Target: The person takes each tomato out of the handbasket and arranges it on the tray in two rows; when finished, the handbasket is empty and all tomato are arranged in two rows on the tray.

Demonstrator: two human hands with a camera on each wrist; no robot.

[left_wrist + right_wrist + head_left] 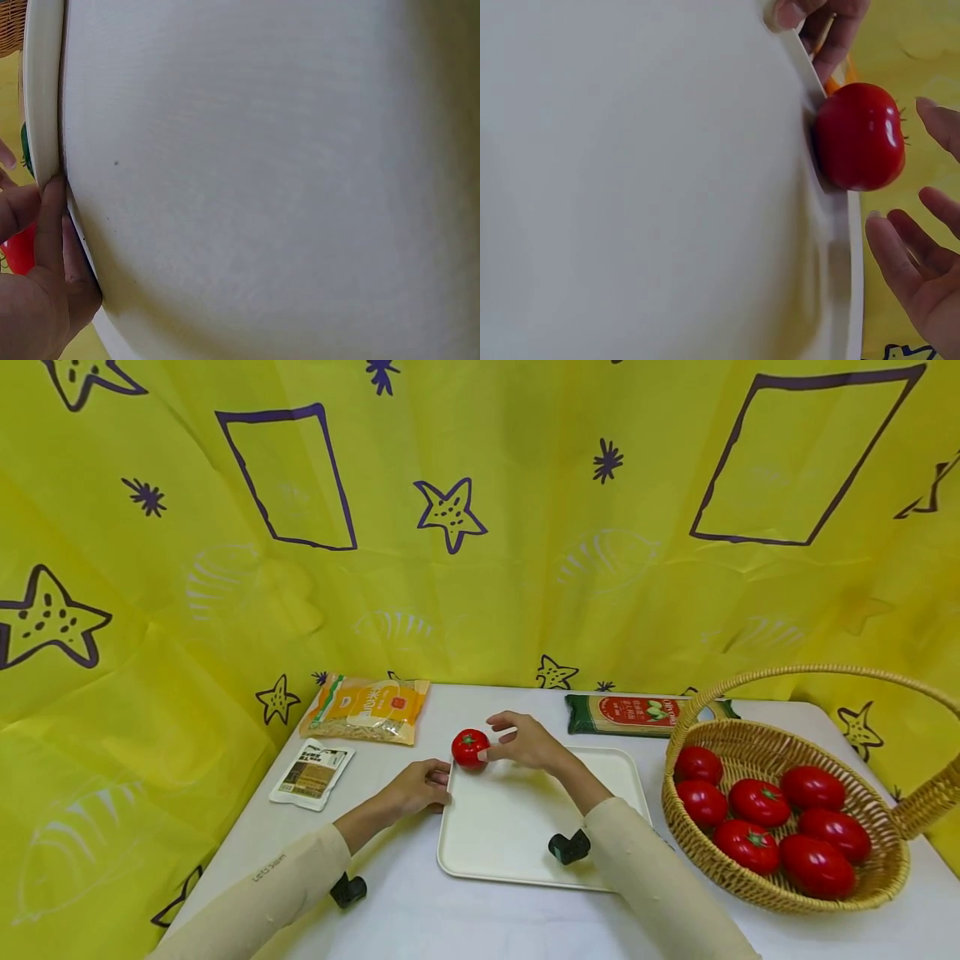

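Observation:
A white rectangular tray (pixel 517 839) lies on the table, and one red tomato (pixel 469 750) with a green stem sits at its far left corner. My left hand (pixel 415 789) holds the tray's left rim, thumb and fingers pinching the edge in the left wrist view. Just right of the tomato is my right hand (pixel 525 742), its fingers spread. In the right wrist view a gap shows between the tomato (pixel 861 142) and the fingertips of the right hand (pixel 926 289), which holds nothing.
A wicker basket (pixel 678 814) with a tall handle stands on the right, holding several red tomatoes (pixel 759 802). Behind the tray lies a green and red pasta packet (pixel 626 714). An orange food bag (pixel 367 708) and a white pouch (pixel 311 774) lie at left. A yellow curtain (pixel 510 610) hangs behind.

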